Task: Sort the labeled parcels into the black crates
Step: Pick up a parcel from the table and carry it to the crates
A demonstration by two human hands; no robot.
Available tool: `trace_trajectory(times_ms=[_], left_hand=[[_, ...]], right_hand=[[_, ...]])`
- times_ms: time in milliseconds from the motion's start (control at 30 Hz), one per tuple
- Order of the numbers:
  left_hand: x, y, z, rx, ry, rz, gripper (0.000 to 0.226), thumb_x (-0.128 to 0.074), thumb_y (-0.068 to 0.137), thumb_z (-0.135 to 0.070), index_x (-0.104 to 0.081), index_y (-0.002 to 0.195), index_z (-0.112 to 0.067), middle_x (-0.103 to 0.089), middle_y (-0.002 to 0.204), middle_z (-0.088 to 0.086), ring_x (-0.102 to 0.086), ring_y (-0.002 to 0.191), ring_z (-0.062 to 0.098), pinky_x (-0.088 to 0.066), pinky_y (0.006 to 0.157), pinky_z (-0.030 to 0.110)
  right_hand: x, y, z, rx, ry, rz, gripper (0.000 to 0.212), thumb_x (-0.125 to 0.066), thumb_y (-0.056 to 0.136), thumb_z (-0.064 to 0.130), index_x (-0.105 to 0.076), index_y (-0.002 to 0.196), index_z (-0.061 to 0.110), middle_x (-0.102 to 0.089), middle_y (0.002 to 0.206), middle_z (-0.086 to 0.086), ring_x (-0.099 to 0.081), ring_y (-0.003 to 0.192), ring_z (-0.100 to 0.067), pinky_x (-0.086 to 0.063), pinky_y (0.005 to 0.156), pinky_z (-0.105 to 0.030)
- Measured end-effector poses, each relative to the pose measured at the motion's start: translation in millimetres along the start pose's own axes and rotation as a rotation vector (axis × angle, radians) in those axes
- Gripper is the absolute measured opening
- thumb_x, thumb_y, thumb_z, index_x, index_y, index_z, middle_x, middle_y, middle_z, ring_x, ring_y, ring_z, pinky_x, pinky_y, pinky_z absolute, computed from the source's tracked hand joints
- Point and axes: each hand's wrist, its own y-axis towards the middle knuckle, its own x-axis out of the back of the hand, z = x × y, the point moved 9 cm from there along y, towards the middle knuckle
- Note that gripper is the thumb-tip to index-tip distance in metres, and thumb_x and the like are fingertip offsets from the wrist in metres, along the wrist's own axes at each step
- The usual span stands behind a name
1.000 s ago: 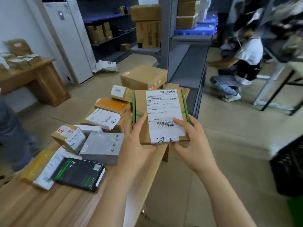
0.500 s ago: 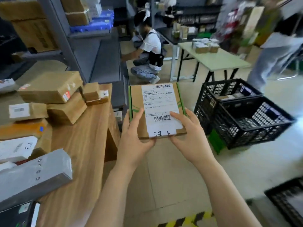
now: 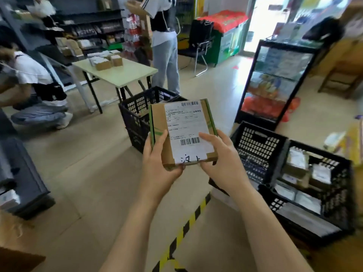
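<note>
I hold a flat brown cardboard parcel (image 3: 182,132) with green tape and a white shipping label in front of me, above the floor. My left hand (image 3: 159,163) grips its lower left corner, thumb on top. My right hand (image 3: 222,160) grips the lower right corner, thumb across the label. Behind the parcel stands one black crate (image 3: 135,112). To the right sit two more black crates: one (image 3: 257,150) looks nearly bare inside, and the other (image 3: 314,195) holds several labeled parcels.
A crouching person (image 3: 33,91) is at the left and a standing person (image 3: 165,46) beyond a pale folding table (image 3: 117,73). A black display shelf (image 3: 275,83) stands right of centre. Yellow-black floor tape (image 3: 188,222) runs below my arms. A dark shelf base (image 3: 25,179) is at left.
My view has swung right, away from the wooden table of parcels, toward the black crates. Both hands keep the same grip on the parcel.
</note>
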Motion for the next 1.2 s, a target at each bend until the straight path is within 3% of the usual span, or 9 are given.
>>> trace_trajectory(times_ms=[133,233,333,433,600,733,867,967,1200], left_hand=[[-103,16,-45,-0.086,-0.034,0.168,0.095,-0.083,0.069,-0.034,-0.028,0.146,-0.045,-0.017,0.158,-0.002,-0.027,0.143,0.014,-0.033,0.105,0.026],[-168,21,-77,-0.151,-0.044,0.289,0.095,-0.084,0.071,-0.036,-0.026,0.144,-0.051,-0.016,0.158,-0.004,-0.030,0.140,0.014,-0.039,0.107,0.032],[-223,25,-102,-0.208,-0.046,0.411,0.094,-0.083,0.072,-0.030,-0.027,0.144,-0.051,-0.011,0.160,-0.004,-0.029,0.142,0.015,-0.036,0.105,0.026],[-274,29,-118,-0.238,-0.057,0.530,0.097,-0.083,0.072,-0.022,-0.026,0.146,-0.046,-0.010,0.160,-0.004,-0.027,0.142,0.013,-0.033,0.101,0.020],[-354,54,-143,-0.331,-0.069,0.659,0.099,-0.083,0.069,-0.021,-0.026,0.146,-0.045,-0.016,0.159,-0.003,-0.029,0.141,0.015,-0.040,0.104,0.029],[-416,82,-170,-0.417,-0.091,0.763,0.097,-0.083,0.072,-0.024,-0.025,0.147,-0.045,-0.009,0.161,-0.007,-0.028,0.142,0.015,-0.038,0.097,0.022],[-470,109,-201,-0.455,-0.133,0.866,0.098,-0.083,0.072,-0.020,-0.026,0.148,-0.043,-0.007,0.162,-0.005,-0.026,0.141,0.011,-0.032,0.091,0.013],[-505,129,-214,-0.488,-0.139,0.923,0.098,-0.082,0.072,-0.017,-0.026,0.148,-0.043,-0.006,0.162,-0.007,-0.029,0.140,0.013,-0.035,0.091,0.017],[-571,148,-213,-0.482,-0.147,1.048,0.098,-0.084,0.072,-0.022,-0.026,0.149,-0.040,-0.006,0.162,-0.006,-0.024,0.143,0.014,-0.037,0.102,0.023]], right_hand=[[80,-13,-69,-0.127,-0.045,-0.135,0.067,-0.076,0.080,0.011,-0.049,0.134,0.039,-0.028,0.153,0.004,-0.038,0.136,-0.017,-0.047,0.104,-0.037],[132,-29,-113,-0.241,-0.074,-0.240,0.068,-0.077,0.079,0.011,-0.049,0.136,0.038,-0.026,0.155,0.001,-0.035,0.139,-0.018,-0.045,0.107,-0.040],[167,-43,-148,-0.345,-0.109,-0.299,0.069,-0.076,0.080,0.011,-0.048,0.137,0.037,-0.024,0.156,0.001,-0.032,0.140,-0.017,-0.038,0.106,-0.027],[193,-52,-180,-0.442,-0.139,-0.366,0.071,-0.076,0.080,0.009,-0.047,0.137,0.041,-0.023,0.157,0.001,-0.031,0.142,-0.019,-0.042,0.103,-0.028],[236,-50,-226,-0.553,-0.162,-0.501,0.068,-0.075,0.081,0.009,-0.049,0.136,0.039,-0.024,0.157,0.001,-0.031,0.141,-0.016,-0.034,0.101,-0.018],[271,-36,-258,-0.644,-0.176,-0.610,0.068,-0.075,0.080,0.007,-0.050,0.136,0.037,-0.024,0.157,0.000,-0.028,0.143,-0.017,-0.034,0.110,-0.029],[308,-17,-285,-0.705,-0.167,-0.711,0.069,-0.073,0.080,0.001,-0.051,0.137,0.033,-0.022,0.158,0.001,-0.028,0.142,-0.015,-0.027,0.104,-0.018],[325,-2,-305,-0.750,-0.170,-0.760,0.069,-0.074,0.079,0.001,-0.051,0.136,0.033,-0.023,0.157,0.004,-0.028,0.139,-0.010,-0.023,0.101,-0.012],[339,14,-355,-0.856,-0.169,-0.804,0.070,-0.074,0.078,0.002,-0.051,0.136,0.035,-0.023,0.157,0.001,-0.028,0.142,-0.014,-0.024,0.103,-0.015]])
